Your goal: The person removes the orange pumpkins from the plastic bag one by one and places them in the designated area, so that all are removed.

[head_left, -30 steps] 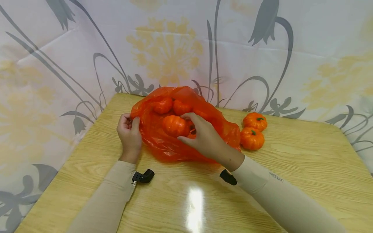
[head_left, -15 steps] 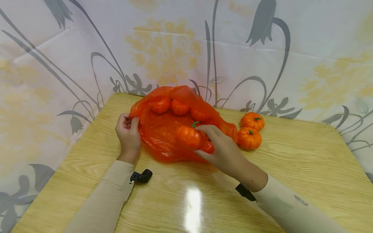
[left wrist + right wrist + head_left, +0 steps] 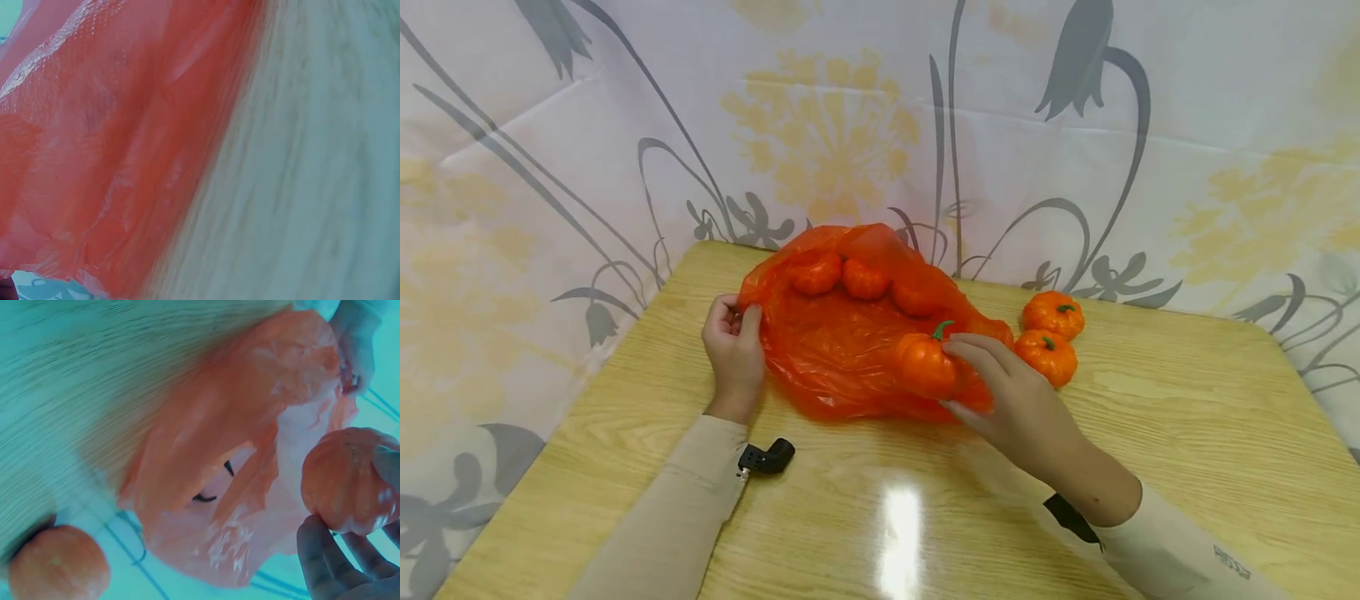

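Note:
A small orange pumpkin (image 3: 925, 365) with a green stem is held in my right hand (image 3: 1018, 408), thumb and fingers around its right side. It is above the near right part of an open red plastic bag (image 3: 827, 392). The right wrist view shows this pumpkin (image 3: 344, 481) apart from the bag (image 3: 250, 406). My left hand (image 3: 735, 354) pinches the bag's left rim between thumb and curled fingers. In the left wrist view the bag (image 3: 112, 144) fills the left side. Inside the bag, several pumpkins (image 3: 863, 279) sit along the back wall.
Right of the bag, two more pumpkins (image 3: 1053, 313) stand close together on the wooden table (image 3: 820, 525). Behind the table hangs a flower-patterned cloth (image 3: 850, 125). A black wrist camera mount (image 3: 767, 457) juts from the left sleeve.
My right hand has moved right and nearer to me, carrying the pumpkin from the bag's middle to its right side. The left hand has stayed on the rim.

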`<state>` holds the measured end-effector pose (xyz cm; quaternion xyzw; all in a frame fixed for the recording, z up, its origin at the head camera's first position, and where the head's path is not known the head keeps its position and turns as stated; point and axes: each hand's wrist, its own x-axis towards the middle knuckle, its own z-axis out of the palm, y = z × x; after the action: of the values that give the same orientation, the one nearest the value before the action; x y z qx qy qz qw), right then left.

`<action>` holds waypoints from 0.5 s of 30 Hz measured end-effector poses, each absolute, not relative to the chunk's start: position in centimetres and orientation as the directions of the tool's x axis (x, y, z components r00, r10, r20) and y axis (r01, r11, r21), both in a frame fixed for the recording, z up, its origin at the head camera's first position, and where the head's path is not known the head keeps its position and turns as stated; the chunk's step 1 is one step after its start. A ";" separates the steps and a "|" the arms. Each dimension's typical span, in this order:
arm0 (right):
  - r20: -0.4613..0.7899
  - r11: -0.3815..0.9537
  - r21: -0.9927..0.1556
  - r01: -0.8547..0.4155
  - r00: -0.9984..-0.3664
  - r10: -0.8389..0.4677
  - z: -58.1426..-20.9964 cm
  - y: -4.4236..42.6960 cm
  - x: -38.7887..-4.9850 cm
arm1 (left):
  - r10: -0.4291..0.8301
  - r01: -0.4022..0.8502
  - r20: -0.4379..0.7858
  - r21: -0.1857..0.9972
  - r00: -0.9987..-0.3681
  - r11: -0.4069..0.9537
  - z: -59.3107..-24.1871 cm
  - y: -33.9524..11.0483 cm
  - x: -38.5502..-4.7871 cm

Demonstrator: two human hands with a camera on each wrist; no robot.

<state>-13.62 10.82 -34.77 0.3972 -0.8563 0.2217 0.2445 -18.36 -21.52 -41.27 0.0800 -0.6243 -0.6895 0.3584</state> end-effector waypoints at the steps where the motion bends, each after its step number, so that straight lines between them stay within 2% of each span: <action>1: 0.603 0.586 -0.173 -0.792 -0.555 -0.573 -34.7 11.1 -13.6 | -0.593 0.392 0.337 0.919 -0.732 0.039 -41.3 -21.5 -18.4; 6: 0.629 0.587 -0.132 -0.799 -0.525 -0.574 -34.6 12.5 -13.6 | -0.584 0.382 0.338 0.923 -0.738 0.050 -41.5 -21.5 -18.4; 11: 0.645 0.603 -0.129 -0.788 -0.528 -0.552 -34.7 13.9 -13.5 | -0.578 0.383 0.341 0.922 -0.741 0.054 -41.4 -21.4 -18.5; 15: 0.657 0.594 -0.169 -0.787 -0.539 -0.527 -34.9 15.1 -13.5 | -0.583 0.368 0.331 0.928 -0.742 0.059 -41.2 -21.4 -18.5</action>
<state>-13.51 15.07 -34.94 0.3880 -0.8466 0.2296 0.2829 -18.45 -21.41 -41.23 0.0845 -0.6384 -0.6806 0.3494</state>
